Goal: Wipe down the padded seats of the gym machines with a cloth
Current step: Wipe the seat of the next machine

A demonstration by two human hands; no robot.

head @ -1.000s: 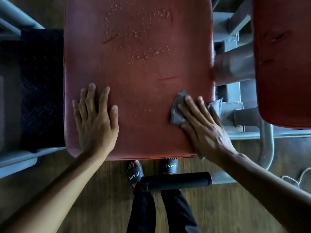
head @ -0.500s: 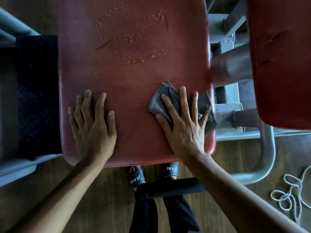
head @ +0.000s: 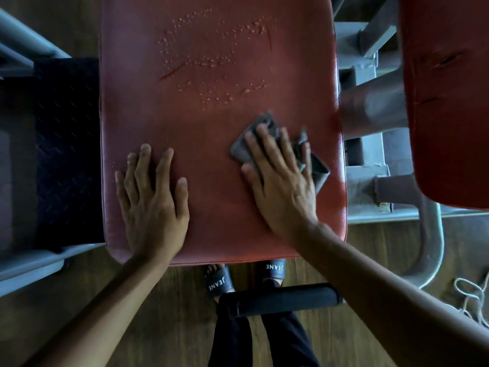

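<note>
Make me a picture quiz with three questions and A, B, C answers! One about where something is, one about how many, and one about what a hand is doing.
1. Where on the red padded seat does the crumpled grey cloth lie?
A. at its far end
B. in its near half, toward the right edge
C. hanging over its left edge

2. How many hands rest on that seat?
A. none
B. one
C. two

3. What is the right hand doing with the cloth?
A. pressing it flat with straight fingers
B. squeezing it in a fist
C. dangling it in the air

Answers:
1 B, the cloth sits under the right hand close to the seat's right side.
2 C, the left hand lies flat beside the right one.
3 A, the fingers are spread straight over the cloth.
</note>
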